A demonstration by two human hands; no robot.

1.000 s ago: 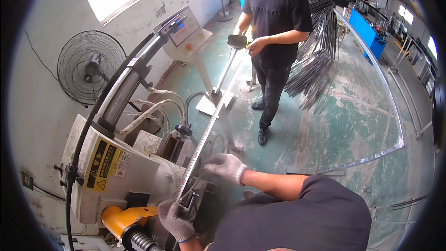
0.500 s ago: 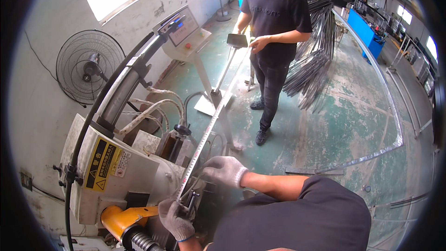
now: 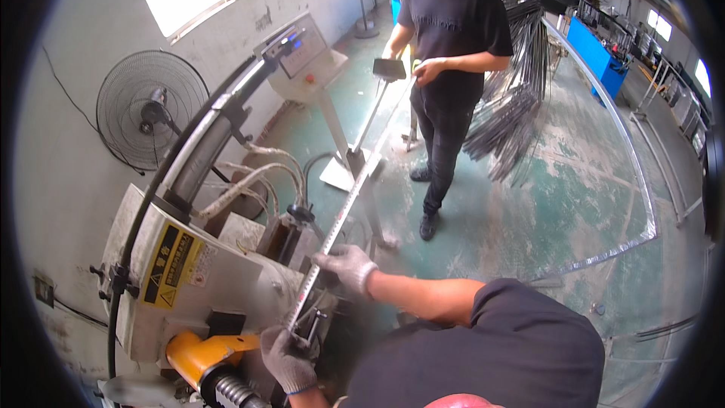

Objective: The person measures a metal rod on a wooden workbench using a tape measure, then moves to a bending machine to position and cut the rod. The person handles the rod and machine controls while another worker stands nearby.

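Observation:
A pulled-out white tape measure runs diagonally from the machine up to a co-worker facing me. My left hand, in a grey-white work glove, closes on the tape's near end beside the machine's clamp. Further along, my gloved right hand grips the tape's edge with its fingertips; part of those fingers is hidden. The co-worker's hand holds the tape's far end, next to a dark rectangular plate at the far end of a long bar.
The white machine body with an orange part and hoses stands at my left. Behind it are a control panel and a fan. Dark metal rods lie bundled behind the co-worker.
My right hand has moved left and slightly up onto the tape. My left hand stays at the near end. The co-worker has barely shifted.

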